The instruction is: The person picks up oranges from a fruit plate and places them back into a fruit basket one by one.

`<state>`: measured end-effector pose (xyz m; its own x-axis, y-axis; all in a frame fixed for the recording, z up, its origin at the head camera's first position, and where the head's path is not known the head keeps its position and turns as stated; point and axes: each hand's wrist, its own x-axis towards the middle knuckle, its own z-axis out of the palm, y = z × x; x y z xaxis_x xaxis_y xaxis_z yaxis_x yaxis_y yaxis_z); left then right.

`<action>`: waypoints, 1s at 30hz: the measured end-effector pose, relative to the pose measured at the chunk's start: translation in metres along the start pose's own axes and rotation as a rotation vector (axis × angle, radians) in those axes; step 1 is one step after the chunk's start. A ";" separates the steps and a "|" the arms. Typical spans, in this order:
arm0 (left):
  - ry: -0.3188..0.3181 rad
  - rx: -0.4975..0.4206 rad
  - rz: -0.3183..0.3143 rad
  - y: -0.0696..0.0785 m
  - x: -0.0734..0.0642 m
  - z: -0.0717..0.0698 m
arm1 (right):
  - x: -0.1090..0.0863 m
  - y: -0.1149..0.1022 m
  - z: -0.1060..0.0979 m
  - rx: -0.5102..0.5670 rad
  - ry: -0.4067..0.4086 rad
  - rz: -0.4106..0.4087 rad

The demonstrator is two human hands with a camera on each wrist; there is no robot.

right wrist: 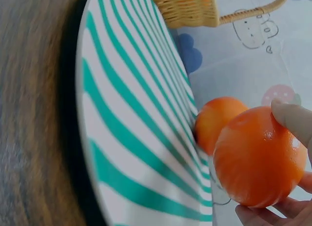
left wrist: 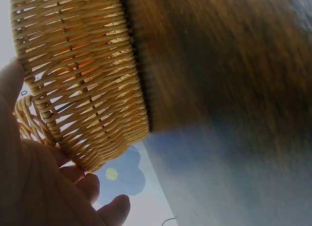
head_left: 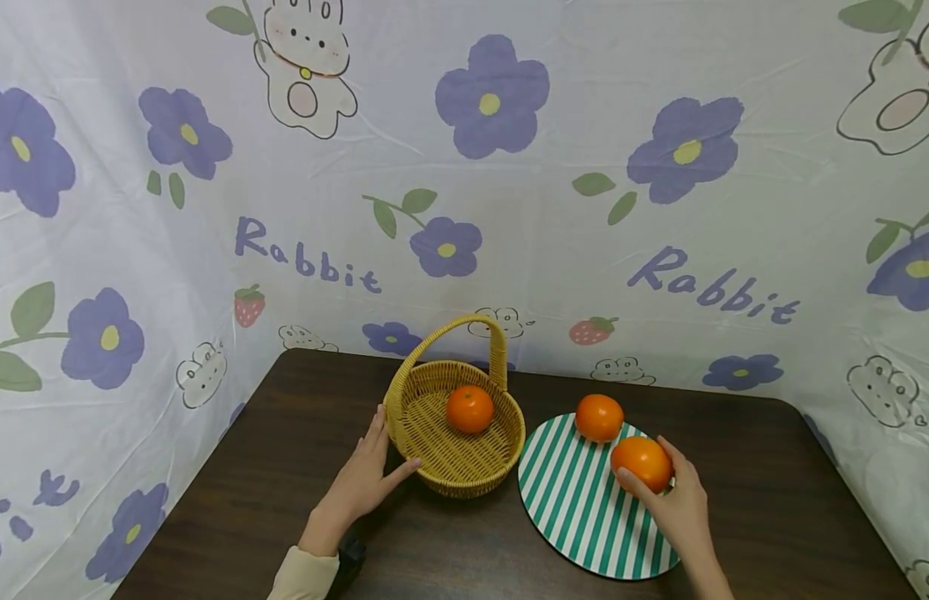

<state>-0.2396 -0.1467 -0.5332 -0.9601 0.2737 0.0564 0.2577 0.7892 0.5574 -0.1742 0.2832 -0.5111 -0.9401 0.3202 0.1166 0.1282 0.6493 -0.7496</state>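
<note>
A yellow wicker basket (head_left: 464, 487) with a tall handle stands on the table, and one orange (head_left: 470, 409) lies inside it. My left hand (head_left: 367, 475) rests against the basket's left side, thumb near the front rim and fingers along the wall; the left wrist view shows its fingertips at the woven side (left wrist: 92, 89). My right hand (head_left: 681, 500) holds a second orange (right wrist: 261, 157) between thumb and fingers, over the right part of a green-and-white striped round mat (head_left: 576, 500). Behind it, a third orange (head_left: 600, 418) sits at the mat's back edge.
Everything stands on a dark wooden table (head_left: 449, 550). A white cloth (head_left: 546, 250) printed with flowers and rabbits hangs close behind it and along both sides. The basket's arched handle (head_left: 497, 358) rises above the rim.
</note>
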 end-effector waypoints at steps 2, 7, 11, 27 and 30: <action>0.003 -0.001 0.006 0.000 0.000 0.000 | 0.000 -0.003 0.000 0.009 0.013 -0.023; -0.004 0.006 0.007 -0.001 0.001 0.000 | -0.002 -0.013 0.001 0.033 0.027 -0.061; -0.006 0.005 0.006 -0.001 0.000 0.000 | -0.005 -0.019 0.003 0.044 0.033 -0.097; 0.017 0.014 0.013 0.001 -0.002 0.001 | -0.011 -0.037 0.024 0.050 -0.054 -0.147; 0.027 0.013 0.017 0.002 -0.002 0.000 | -0.012 -0.042 0.026 0.052 -0.063 -0.156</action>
<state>-0.2374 -0.1456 -0.5326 -0.9582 0.2723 0.0882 0.2753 0.7920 0.5450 -0.1767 0.2340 -0.4980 -0.9655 0.1737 0.1941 -0.0355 0.6505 -0.7587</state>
